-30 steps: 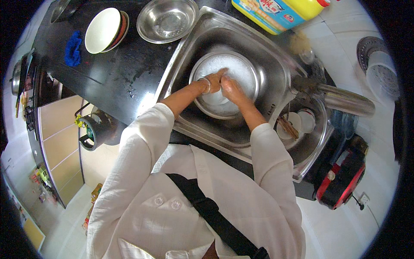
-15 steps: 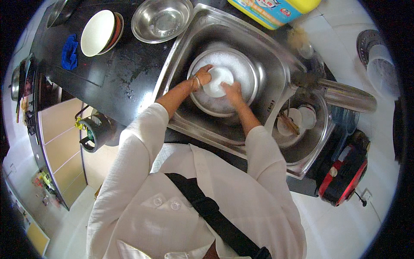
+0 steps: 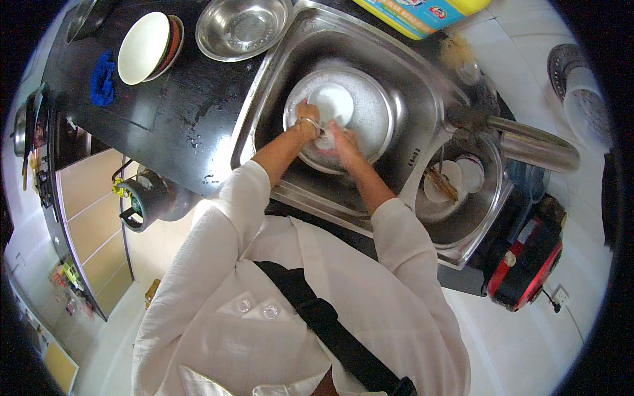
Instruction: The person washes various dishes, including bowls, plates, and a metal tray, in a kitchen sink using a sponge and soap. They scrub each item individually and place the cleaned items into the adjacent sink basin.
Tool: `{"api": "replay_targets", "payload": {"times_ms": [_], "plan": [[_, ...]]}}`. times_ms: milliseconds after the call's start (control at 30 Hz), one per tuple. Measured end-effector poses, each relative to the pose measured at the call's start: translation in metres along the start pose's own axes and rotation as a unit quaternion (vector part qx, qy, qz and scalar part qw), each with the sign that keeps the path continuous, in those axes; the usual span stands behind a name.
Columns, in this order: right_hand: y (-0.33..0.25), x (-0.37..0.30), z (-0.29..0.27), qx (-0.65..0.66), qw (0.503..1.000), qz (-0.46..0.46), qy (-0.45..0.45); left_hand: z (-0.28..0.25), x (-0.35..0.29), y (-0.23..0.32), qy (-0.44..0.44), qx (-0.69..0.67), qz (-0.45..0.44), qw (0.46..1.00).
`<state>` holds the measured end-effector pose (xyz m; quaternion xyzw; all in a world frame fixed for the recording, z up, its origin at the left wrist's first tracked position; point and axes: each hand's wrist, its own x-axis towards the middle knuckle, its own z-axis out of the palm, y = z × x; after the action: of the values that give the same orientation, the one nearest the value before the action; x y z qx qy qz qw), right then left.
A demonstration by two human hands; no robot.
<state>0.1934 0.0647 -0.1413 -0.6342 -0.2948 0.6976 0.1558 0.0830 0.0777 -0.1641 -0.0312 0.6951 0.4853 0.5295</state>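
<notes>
A round white bowl [image 3: 332,104] is in a steel basin [image 3: 389,119] of sudsy water, inside the larger sink compartment [image 3: 416,112]. My left hand [image 3: 308,117], with a bracelet at the wrist, grips the bowl by its left edge. Just below the bowl, my right hand [image 3: 342,142] is closed near the left wrist. A small whitish patch [image 3: 324,139] shows at its fingers; whether it is a cloth, foam or another dish I cannot make out.
The small right compartment holds white dishes [image 3: 470,173] and chopsticks [image 3: 441,183]. A steel faucet [image 3: 535,148] reaches over it. On the left counter are a steel bowl [image 3: 243,30], stacked bowls [image 3: 142,49] and a blue cloth [image 3: 102,79]. A yellow jug [image 3: 416,16] stands behind the sink.
The bowl has moved up, toward the basin's far side. My right hand has dropped from its right rim to below it and come closer to my left wrist.
</notes>
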Motion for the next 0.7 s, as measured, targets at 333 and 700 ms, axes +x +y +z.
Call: {"api": "replay_targets", "payload": {"times_ms": [333,700], "plan": [[-0.012,0.001,-0.004,0.394,0.917,0.021,-0.055,-0.025,0.012,0.005,-0.122,-0.004,-0.181,0.976],[-0.035,0.026,-0.026,-0.395,0.902,-0.107,0.135,-0.041,0.051,-0.011,-0.133,0.236,0.023,0.962]]}}
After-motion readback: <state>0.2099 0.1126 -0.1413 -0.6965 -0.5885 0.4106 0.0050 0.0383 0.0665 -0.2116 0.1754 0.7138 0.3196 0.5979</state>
